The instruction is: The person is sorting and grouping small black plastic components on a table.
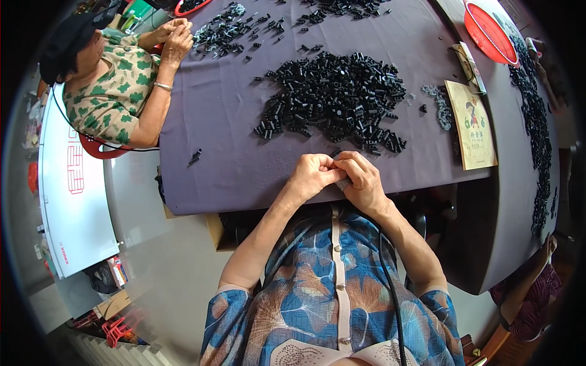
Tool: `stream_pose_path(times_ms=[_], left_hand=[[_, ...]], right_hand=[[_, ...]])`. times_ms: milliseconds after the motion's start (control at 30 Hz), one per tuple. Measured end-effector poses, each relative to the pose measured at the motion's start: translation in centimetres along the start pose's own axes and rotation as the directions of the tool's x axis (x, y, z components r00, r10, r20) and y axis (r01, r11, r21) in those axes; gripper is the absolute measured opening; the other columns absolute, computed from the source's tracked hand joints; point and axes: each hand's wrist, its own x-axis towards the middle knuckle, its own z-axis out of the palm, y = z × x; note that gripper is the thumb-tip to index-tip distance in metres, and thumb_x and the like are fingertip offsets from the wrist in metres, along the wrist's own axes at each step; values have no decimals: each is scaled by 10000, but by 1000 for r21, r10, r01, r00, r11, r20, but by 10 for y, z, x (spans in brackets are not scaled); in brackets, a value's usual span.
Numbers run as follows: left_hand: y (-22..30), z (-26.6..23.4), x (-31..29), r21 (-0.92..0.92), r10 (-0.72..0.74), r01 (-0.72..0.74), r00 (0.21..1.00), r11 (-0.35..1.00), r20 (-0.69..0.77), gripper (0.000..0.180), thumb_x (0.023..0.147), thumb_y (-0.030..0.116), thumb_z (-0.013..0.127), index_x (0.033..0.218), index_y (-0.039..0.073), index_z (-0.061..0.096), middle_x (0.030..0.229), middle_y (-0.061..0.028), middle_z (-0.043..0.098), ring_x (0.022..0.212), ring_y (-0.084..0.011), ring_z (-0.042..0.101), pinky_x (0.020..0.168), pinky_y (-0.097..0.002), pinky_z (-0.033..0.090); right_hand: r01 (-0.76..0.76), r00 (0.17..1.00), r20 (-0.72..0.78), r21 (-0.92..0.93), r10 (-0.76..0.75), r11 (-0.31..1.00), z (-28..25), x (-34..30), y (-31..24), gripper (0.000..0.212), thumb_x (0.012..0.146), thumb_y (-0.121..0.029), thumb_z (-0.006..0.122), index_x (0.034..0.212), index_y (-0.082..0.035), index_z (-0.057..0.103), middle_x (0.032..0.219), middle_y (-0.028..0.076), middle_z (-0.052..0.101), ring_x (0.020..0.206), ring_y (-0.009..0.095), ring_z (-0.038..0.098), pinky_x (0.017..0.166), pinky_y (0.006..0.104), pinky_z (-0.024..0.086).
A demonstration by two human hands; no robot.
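At the table's front edge my left hand (316,175) and my right hand (365,183) meet, thumbs and fingers pinched together. A small black plastic piece (335,152) shows at the fingertips between them; its exact shape is mostly hidden. Under my right fingers a bit of greyish, clear material (343,182) peeks out, too small to make out. Just beyond my hands spreads a large pile of short black cylindrical plastic parts (336,97). To the right of that pile lies a small heap of clear plastic pieces (444,113).
A yellowish booklet (471,131) lies right of the pile, below a long narrow box (469,67). A red basket (490,33) sits farther back. At left, a person (116,85) handles small parts beside another heap (223,33). More black parts (537,134) line the right table.
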Motion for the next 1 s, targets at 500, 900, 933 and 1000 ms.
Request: stream_pose_path(times_ms=[500, 900, 933, 1000], left_hand=[[-11, 1, 1, 155, 229, -211, 968, 965, -103, 196, 923, 170, 550, 851, 5, 629, 699, 22, 589, 592, -37, 503, 529, -201, 414], [-22, -18, -64, -96, 128, -151, 968, 984, -216, 376, 1015, 359, 456, 739, 104, 464, 570, 47, 413, 469, -27, 345, 412, -200, 267], [-25, -26, -79, -74, 106, -127, 966, 989, -237, 354, 1013, 340, 466, 750, 103, 476, 573, 49, 418, 470, -25, 347, 412, -196, 266], [-34, -49, -110, -57, 87, -110, 945, 992, -316, 284, 1010, 283, 478, 809, 90, 536, 599, 52, 444, 477, -15, 346, 414, -182, 266]], right_hand=[[63, 998, -17, -48, -63, 997, 5, 2, -3, 478, 614, 101, 650, 1065, -43, 587, 1040, 113, 593, 851, 301, 630, 686, 351, 541], [39, 997, 64, -87, -34, 995, 6, -4, 2, 444, 601, 89, 623, 1026, -36, 597, 1046, 112, 606, 917, 314, 624, 756, 374, 529], [52, 997, 54, -95, -47, 994, 6, -5, 2, 418, 614, 79, 634, 1014, -37, 599, 1037, 109, 610, 918, 313, 625, 766, 377, 527], [44, 998, 51, -90, -39, 995, 7, -3, -2, 396, 626, 69, 643, 1005, -37, 602, 1030, 107, 612, 917, 314, 626, 765, 375, 527]])
